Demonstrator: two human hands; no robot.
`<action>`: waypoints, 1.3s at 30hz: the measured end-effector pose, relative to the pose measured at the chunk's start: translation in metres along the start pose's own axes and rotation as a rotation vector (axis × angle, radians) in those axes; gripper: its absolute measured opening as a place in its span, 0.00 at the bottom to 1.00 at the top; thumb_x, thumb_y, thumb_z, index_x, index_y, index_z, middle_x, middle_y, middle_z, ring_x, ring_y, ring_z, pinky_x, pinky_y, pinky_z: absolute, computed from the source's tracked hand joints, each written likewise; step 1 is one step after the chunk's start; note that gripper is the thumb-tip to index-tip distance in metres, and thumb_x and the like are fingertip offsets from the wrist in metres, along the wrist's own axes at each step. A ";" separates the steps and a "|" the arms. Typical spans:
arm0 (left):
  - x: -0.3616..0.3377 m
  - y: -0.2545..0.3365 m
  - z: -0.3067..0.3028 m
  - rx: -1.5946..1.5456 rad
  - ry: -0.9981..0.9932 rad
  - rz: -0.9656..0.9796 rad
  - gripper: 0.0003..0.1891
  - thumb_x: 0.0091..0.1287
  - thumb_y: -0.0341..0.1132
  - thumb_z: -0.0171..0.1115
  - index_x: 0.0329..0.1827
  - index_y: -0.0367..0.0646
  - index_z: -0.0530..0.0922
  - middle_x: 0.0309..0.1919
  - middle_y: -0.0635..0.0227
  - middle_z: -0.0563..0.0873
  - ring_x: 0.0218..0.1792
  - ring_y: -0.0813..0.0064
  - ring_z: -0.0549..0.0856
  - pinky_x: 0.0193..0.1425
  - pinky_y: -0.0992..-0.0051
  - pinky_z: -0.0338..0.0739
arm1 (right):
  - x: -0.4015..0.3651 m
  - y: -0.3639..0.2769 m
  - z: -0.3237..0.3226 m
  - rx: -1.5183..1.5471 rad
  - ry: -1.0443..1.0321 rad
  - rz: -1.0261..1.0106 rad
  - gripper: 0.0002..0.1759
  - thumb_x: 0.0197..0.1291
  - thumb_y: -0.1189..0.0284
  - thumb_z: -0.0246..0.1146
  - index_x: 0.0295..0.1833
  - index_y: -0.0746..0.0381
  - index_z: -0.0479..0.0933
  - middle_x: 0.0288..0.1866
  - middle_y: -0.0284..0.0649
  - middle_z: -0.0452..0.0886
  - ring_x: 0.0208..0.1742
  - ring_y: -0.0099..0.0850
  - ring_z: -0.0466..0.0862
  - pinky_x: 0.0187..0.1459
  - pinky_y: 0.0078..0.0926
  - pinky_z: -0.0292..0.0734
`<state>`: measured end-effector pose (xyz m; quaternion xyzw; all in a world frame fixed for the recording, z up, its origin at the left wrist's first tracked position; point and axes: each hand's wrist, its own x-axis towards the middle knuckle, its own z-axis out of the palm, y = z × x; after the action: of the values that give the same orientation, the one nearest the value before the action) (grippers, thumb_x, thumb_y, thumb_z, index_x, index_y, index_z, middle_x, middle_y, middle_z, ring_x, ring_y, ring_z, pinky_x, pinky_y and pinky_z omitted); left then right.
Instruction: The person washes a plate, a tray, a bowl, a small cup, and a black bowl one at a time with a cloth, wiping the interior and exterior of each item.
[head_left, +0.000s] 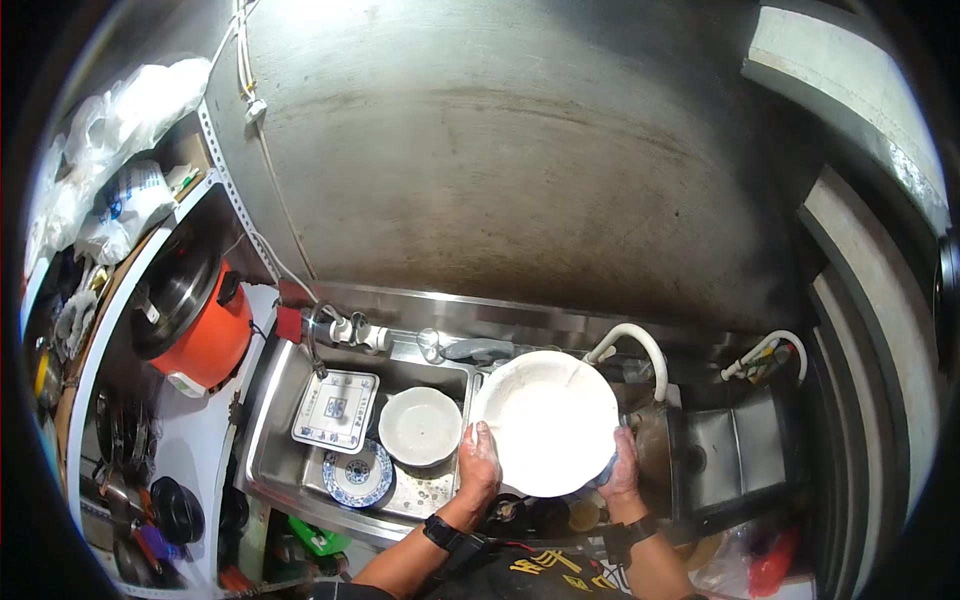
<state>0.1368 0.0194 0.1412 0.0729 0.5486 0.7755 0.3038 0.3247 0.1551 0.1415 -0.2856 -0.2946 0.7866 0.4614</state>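
Between my two hands is a large round white bowl [545,425], tilted so that its pale face shows, with a bright glare on it. My left hand [480,466] grips its lower left edge, thumb up along the side. On the opposite edge, my right hand [622,466] is closed around the rim; something bluish shows beside its fingers, too small to make out. In the sink basin to the left lie a square white plate with blue patterns [336,411], a white bowl [421,427] and a round blue-and-white plate [358,474].
A white curved faucet [640,352] rises just behind the large bowl. Further right is another steel sink [735,445] with its own spout [770,350]. An orange rice cooker [205,335] stands on the left shelf. A clear glass [429,345] sits on the back ledge.
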 end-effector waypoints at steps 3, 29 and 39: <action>0.000 -0.014 -0.005 0.467 -0.060 0.267 0.26 0.79 0.43 0.52 0.68 0.29 0.67 0.55 0.52 0.81 0.54 0.68 0.81 0.57 0.71 0.76 | -0.012 -0.005 0.005 -0.151 -0.056 -0.025 0.24 0.57 0.77 0.56 0.61 0.66 0.73 0.51 0.41 0.80 0.52 0.33 0.81 0.56 0.31 0.77; -0.044 0.022 0.019 0.832 -0.472 0.790 0.06 0.72 0.29 0.54 0.39 0.36 0.77 0.27 0.49 0.79 0.29 0.45 0.80 0.32 0.56 0.74 | 0.060 0.055 0.040 -0.544 0.191 -0.084 0.11 0.66 0.64 0.65 0.46 0.61 0.79 0.38 0.36 0.82 0.34 0.27 0.80 0.40 0.30 0.78; 0.017 0.037 0.008 -0.152 -0.029 -0.071 0.19 0.82 0.44 0.48 0.38 0.39 0.79 0.30 0.72 0.80 0.30 0.82 0.76 0.33 0.76 0.73 | -0.056 0.011 0.086 -1.290 -0.831 -1.103 0.14 0.50 0.75 0.67 0.45 0.60 0.80 0.54 0.45 0.82 0.61 0.45 0.79 0.64 0.47 0.72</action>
<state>0.1125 0.0276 0.1737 0.0414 0.4861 0.8024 0.3436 0.2800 0.0834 0.2004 -0.0028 -0.9074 0.1813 0.3792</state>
